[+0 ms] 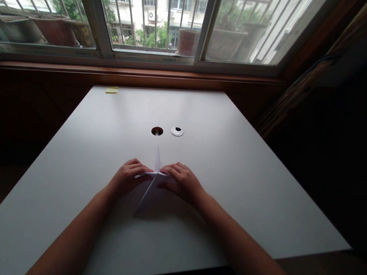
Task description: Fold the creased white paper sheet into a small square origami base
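Between my two hands is a folded sheet of white paper, its folds meeting near the middle. One thin flap points away toward the window, and another edge runs toward me. My left hand pinches the left side of the paper, thumb below and fingers on top. On the opposite side, my right hand grips the paper between thumb and fingers. My fingers partly cover both side flaps. The paper is held close above the white table; whether it touches the surface I cannot tell.
Beyond the paper, the tabletop has a round cable hole with a loose round cover beside it. A yellow sticky note lies at the far left edge. A barred window stands behind the table, with flowerpots outside.
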`<state>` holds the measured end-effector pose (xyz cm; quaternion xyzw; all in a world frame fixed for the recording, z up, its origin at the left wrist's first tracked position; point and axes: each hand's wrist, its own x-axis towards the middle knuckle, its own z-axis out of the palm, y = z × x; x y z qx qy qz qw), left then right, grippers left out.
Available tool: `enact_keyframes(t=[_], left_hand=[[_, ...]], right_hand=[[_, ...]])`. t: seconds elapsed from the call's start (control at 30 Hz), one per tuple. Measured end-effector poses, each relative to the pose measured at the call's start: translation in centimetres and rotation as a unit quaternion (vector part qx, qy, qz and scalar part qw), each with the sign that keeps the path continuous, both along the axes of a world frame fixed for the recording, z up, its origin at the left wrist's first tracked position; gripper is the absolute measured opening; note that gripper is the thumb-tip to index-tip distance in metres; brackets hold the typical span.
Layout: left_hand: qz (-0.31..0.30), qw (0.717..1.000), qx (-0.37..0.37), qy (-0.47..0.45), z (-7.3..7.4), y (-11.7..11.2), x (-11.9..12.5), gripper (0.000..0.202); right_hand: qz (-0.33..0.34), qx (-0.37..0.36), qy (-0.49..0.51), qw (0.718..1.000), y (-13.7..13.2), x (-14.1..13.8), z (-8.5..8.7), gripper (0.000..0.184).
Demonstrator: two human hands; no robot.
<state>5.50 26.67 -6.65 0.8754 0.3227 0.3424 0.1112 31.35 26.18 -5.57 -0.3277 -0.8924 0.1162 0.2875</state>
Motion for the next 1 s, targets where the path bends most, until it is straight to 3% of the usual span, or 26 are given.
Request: enact_keyframes(t=[0.2, 0.37, 0.53, 0.83, 1.0], left_hand=[[0.011, 0.996, -0.009, -0.087, 1.0, -0.7, 0.5, 0.011], [0.031, 0.99, -0.056, -0.128, 1.9, -1.5, 0.7, 0.014], [0.041, 0.988, -0.018, -0.145, 2.0, -1.8, 0.7, 0.015], [0.073, 0.985, 0.002, -0.156, 2.7, -2.3, 0.1, 0.024], [0.098, 0.983, 0.02, -0.154, 2.4, -2.2, 0.0, 0.024]], right_hand=[[0.007, 0.017, 0.04, 0.999, 0.1, -1.3, 2.0, 0.02], [0.006, 0.034, 0.031, 0.999, 0.1, -2.2, 3.9, 0.02], [-0.006, 0.063, -0.01, 0.998, -0.3, -2.8, 5.2, 0.025], [-0.017, 0.089, -0.046, 0.995, -0.5, -2.6, 4.8, 0.028], [-0.035, 0.092, -0.069, 0.993, -0.7, -1.8, 4.3, 0.03]])
